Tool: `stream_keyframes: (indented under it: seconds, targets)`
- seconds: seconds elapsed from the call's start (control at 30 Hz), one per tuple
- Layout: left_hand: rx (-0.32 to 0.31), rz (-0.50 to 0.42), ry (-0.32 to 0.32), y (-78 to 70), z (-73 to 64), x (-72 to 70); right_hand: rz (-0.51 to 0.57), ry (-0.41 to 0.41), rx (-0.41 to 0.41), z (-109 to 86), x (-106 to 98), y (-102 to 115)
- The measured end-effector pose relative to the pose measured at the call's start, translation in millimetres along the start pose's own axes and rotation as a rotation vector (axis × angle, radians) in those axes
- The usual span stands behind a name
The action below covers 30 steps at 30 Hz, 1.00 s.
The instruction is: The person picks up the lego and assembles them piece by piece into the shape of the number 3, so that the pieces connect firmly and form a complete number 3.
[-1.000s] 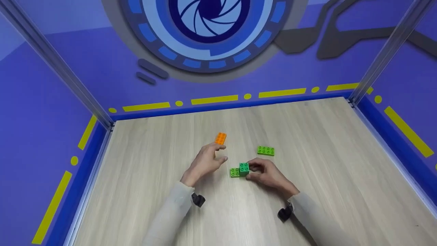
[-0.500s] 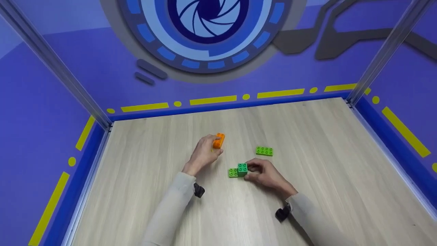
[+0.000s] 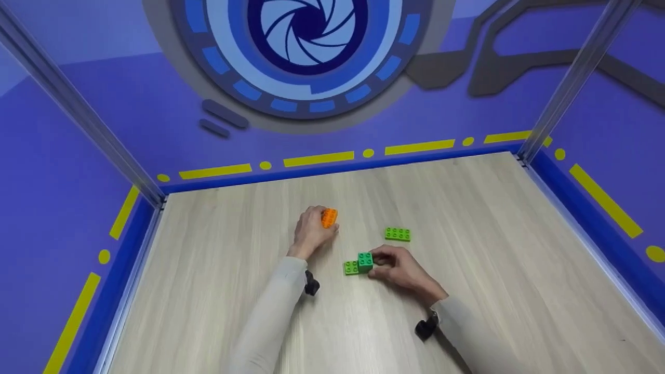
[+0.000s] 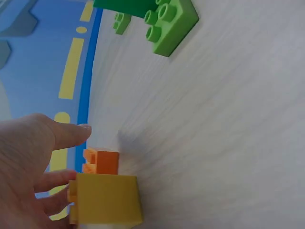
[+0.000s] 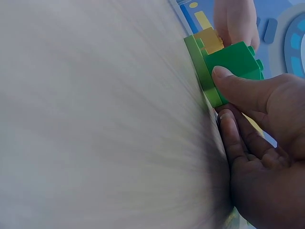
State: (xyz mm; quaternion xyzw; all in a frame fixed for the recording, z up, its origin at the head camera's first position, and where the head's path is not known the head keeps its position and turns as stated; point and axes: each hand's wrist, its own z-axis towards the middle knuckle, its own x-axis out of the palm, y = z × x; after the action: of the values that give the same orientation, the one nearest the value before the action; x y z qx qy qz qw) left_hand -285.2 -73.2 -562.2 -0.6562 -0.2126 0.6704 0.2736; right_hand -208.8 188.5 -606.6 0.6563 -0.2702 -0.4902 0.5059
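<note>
A green two-by-two toy brick stands on the right half of a light green plate brick. My right hand pinches the green brick from the right, thumb on its near side. In the left wrist view, an orange brick stands just beyond a yellow brick. Around these two is my left hand, its thumb straight and apart from them, fingers behind the yellow brick. The yellow brick is hidden by the hand in the head view.
Another light green eight-stud brick lies on the wooden table, beyond the right hand. Blue-purple panels border the table at the back and both sides.
My left hand has reached forward and settled around the orange brick. The right hand keeps its hold on the green brick. The head view has tilted slightly.
</note>
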Motion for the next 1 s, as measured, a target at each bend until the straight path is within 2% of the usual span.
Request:
stream_keyframes:
  seconds: [0.17, 0.37, 0.73, 1.0]
  targets:
    - [-0.056, -0.007, 0.019, -0.9, 3.2, 3.8, -0.005, -0.007, 0.001, 0.9, 0, 1]
    - [-0.091, -0.015, -0.002, -1.7, 7.1, 7.7, -0.001, -0.009, 0.019, 1.5, 0, 2]
    - [-0.103, 0.001, -0.054, 1.2, 10.9, 14.5, -0.005, -0.002, 0.005, 1.4, 1, 1]
    - [-0.074, -0.005, -0.078, 0.6, 13.2, 14.8, -0.002, 0.006, -0.014, 1.5, 0, 1]
